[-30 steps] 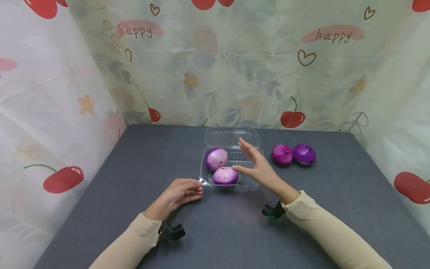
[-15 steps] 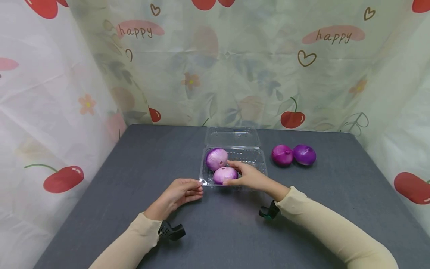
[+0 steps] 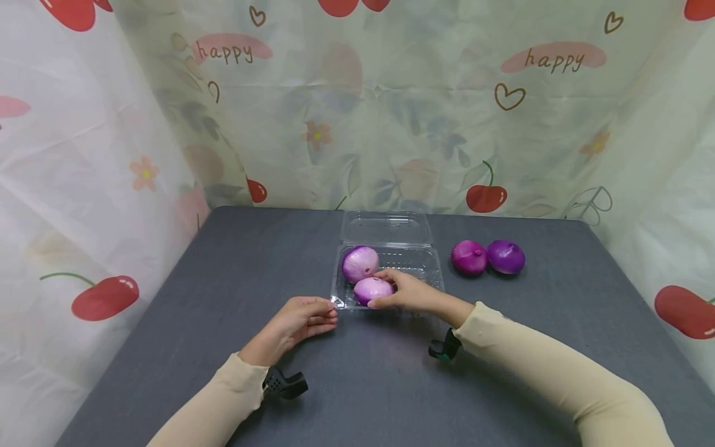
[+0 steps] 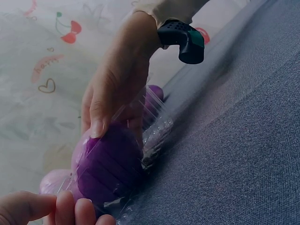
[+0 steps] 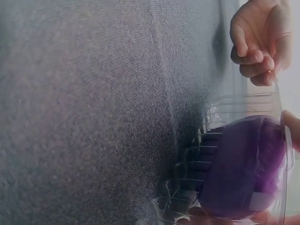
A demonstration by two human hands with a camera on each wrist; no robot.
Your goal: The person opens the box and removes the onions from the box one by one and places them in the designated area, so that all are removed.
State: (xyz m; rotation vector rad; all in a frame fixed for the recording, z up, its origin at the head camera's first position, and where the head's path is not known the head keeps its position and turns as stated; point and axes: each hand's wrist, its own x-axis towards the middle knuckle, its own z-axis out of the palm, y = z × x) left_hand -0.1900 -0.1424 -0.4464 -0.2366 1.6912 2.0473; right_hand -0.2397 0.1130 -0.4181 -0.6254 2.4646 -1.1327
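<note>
A clear plastic clamshell container (image 3: 421,259) lies with its lid (image 3: 385,228) folded back. In its left half sit two red onions, the rear onion (image 3: 357,263) and the front onion (image 3: 368,289), one behind the other. My left hand (image 3: 301,320) pinches the container's front left corner between thumb and fingers. My right hand (image 3: 414,294) reaches in from the right and grips the front onion, thumb at the near side and fingers behind. Through the clear wall, the right wrist view shows that onion's dark purple side (image 5: 239,168). In the left wrist view the right thumb (image 4: 98,124) touches its top.
Two more red onions, a magenta one (image 3: 469,257) and a purple one (image 3: 506,257), lie side by side to the right of the container. A grey cloth covers the table (image 3: 368,385). A printed curtain (image 3: 380,124) hangs behind and along both sides.
My right hand has come down and left from above the container's right half, and its fingers have closed round the front onion. The left hand stays at the corner.
</note>
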